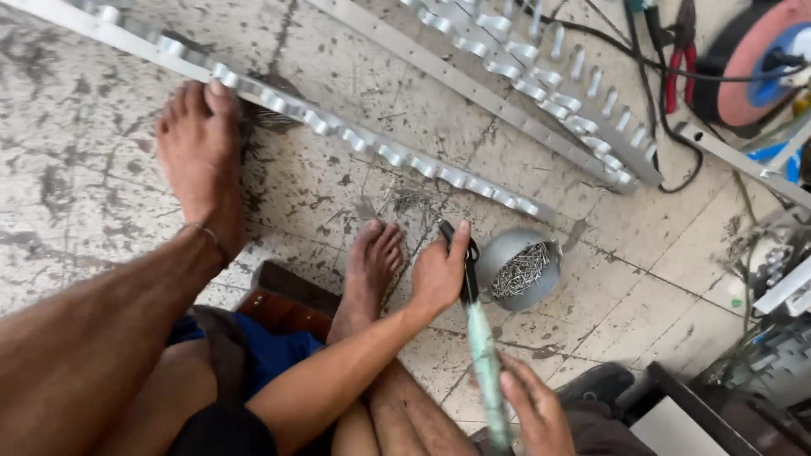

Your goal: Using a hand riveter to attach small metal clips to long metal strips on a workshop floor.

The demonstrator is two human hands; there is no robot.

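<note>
My left hand (pixel 438 274) grips the black head of a long hand tool (pixel 483 355) with pale green handles. My right hand (pixel 536 414) is closed around the lower end of those handles near the bottom edge. The tool points up toward a round grey metal bowl (pixel 549 283) holding several small metal pins, just right of my left hand. A long aluminium strip with punched, bent tabs (pixel 355 135) lies on the floor beyond, and my left foot (pixel 198 152) rests against it. My right foot (pixel 372 262) is next to my left hand.
I sit on a low wooden stool (pixel 283 304) on a stained tiled floor. More tabbed aluminium strips (pixel 541 93) lie at the upper right, with red-handled pliers (pixel 680 59), black cables, a round red and blue reel (pixel 756 63) and metal frame parts (pixel 777 287).
</note>
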